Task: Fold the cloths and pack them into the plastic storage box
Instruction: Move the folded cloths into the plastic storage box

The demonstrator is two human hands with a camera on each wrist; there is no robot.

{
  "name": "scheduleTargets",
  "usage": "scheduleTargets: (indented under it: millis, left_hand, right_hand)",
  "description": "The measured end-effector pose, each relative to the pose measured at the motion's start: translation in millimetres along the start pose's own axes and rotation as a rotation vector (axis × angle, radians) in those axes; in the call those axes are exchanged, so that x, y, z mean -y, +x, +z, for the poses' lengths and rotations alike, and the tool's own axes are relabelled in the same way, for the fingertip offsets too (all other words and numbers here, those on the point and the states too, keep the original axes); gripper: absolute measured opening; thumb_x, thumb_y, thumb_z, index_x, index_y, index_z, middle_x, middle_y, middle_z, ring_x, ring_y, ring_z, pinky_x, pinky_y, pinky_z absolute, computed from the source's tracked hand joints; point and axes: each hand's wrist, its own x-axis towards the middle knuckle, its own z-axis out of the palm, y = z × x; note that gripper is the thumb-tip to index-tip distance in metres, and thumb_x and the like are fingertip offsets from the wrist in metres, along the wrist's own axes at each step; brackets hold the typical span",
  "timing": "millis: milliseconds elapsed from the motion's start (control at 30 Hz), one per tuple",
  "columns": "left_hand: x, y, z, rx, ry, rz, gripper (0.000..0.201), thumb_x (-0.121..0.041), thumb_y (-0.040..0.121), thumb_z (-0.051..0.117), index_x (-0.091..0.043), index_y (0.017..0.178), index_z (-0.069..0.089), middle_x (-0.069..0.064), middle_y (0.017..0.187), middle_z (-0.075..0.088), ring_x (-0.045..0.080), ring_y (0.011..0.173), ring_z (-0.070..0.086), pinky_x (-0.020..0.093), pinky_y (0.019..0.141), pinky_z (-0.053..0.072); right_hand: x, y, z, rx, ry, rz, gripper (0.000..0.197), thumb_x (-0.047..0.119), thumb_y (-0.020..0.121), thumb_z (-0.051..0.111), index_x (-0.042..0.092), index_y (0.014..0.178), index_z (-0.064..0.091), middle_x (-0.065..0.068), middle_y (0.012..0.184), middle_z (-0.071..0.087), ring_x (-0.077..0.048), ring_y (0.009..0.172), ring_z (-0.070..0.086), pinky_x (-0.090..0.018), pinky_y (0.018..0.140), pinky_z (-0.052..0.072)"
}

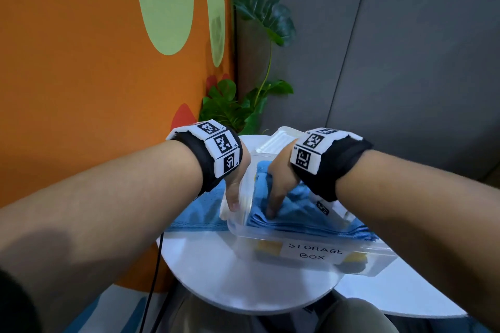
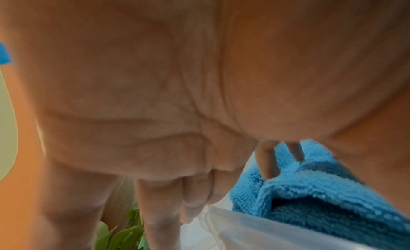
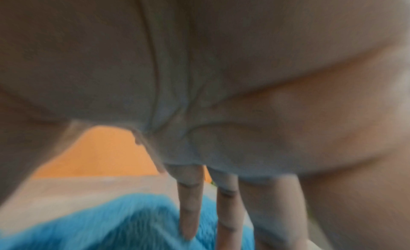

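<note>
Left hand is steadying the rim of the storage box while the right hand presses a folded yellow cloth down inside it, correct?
Not quite: the cloth under the right hand is blue, not yellow, as the head view shows. The rest stands: the left hand steadies the storage box at its rim, and the right hand's fingers press down into the folded cloth.
</note>
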Motion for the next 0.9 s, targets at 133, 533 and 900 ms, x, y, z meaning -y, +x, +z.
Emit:
scheduleTargets:
  millis: [133,533,900]
  left_hand:
    - [1,1,-2,0.001,-0.013,0.011,0.109,-0.069,0.046,0.082,-0.024,0.139,0.045,-0.001,0.126,0.062,0.024,0.114,0.058,0.032,0.084,0.046]
    - [4,4,3,0.033,-0.042,0.005,0.111,-0.065,0.049,0.084,-0.02,0.142,0.042,0.002,0.131,0.058,0.027,0.119,0.055,0.038,0.098,0.046]
    - [1,-3,-1,0.04,-0.023,-0.019,0.12,-0.067,0.046,0.083,-0.017,0.146,0.037,0.005,0.135,0.055,0.029,0.122,0.053,0.042,0.1,0.045]
  right_hand:
    - [2,0,-12,0.076,0.099,-0.01,0.047,0.029,0.083,0.072,0.004,0.121,0.062,-0.004,0.097,0.064,-0.019,0.08,0.066,-0.037,0.092,0.051]
    - [11,-9,20,0.225,0.388,-0.054,0.031,0.04,0.083,0.07,0.01,0.085,0.062,-0.004,0.085,0.063,-0.022,0.074,0.063,-0.024,0.056,0.054]
    - [22,-21,39,0.081,0.241,-0.041,0.04,0.048,0.081,0.069,0.011,0.078,0.053,-0.002,0.065,0.052,-0.014,0.054,0.052,-0.019,0.053,0.044]
